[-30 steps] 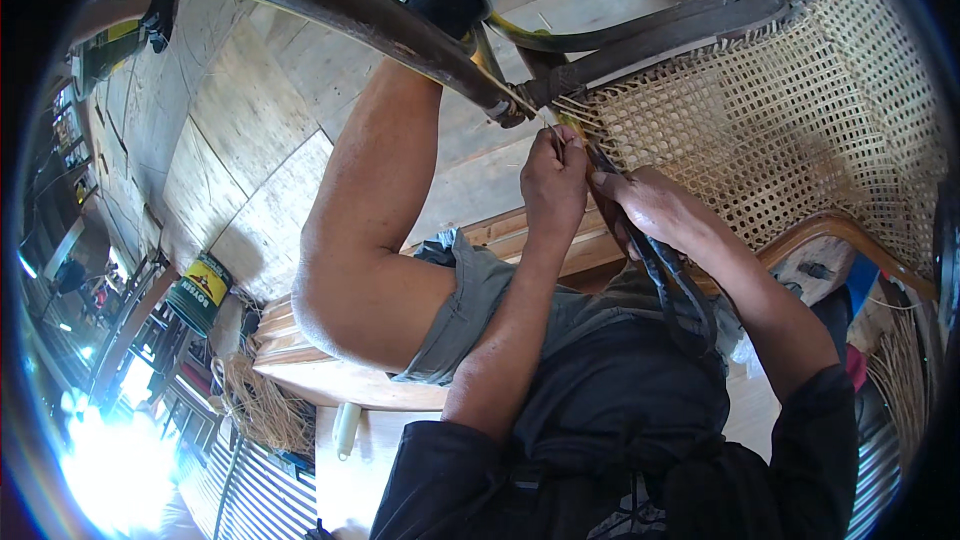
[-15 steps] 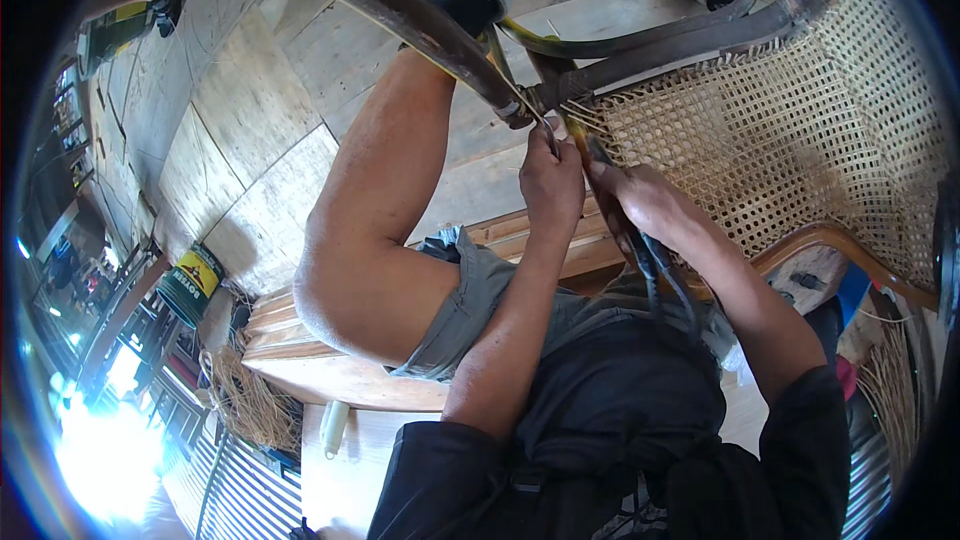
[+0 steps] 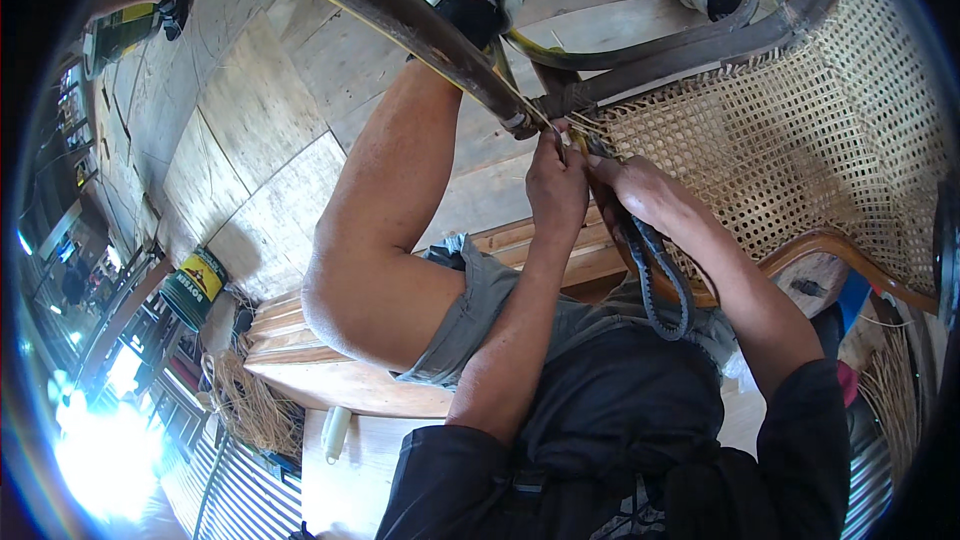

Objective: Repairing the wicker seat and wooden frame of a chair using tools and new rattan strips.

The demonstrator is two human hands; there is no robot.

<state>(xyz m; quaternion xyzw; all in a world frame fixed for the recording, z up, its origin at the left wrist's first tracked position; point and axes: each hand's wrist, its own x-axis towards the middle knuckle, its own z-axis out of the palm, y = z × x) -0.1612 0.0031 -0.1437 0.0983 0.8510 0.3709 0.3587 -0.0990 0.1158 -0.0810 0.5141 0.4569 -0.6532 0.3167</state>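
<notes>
Both my hands are at the joint of a dark cane chair frame point(image 3: 420, 35), beside its woven cane panel point(image 3: 730, 120). My left hand point(image 3: 557, 185) is closed in a pinch; a thin pale strip point(image 3: 530, 105) runs into its fingertips at the joint. Close by on the right, my right hand point(image 3: 645, 190) has its fingers curled at the frame member beside the panel; what they grip is hidden. A dark ribbed strap point(image 3: 672, 320) hangs in a loop below that hand. Short loose cane ends point(image 3: 590, 122) stick out near the fingertips.
My bent bare leg point(image 3: 385, 220) lies left of my arms, over a wooden bench point(image 3: 290, 335). A green bucket point(image 3: 193, 288) and a heap of cane fibres point(image 3: 245, 395) are at left. More cane strands point(image 3: 890, 390) stand at right. Another person's foot point(image 3: 178, 2) shows at upper left.
The fingertips of both hands have shifted slightly at the joint. The strap below my right hand, hanging nearly straight before, now swings out in a rounded loop. The chair frame has shifted very little.
</notes>
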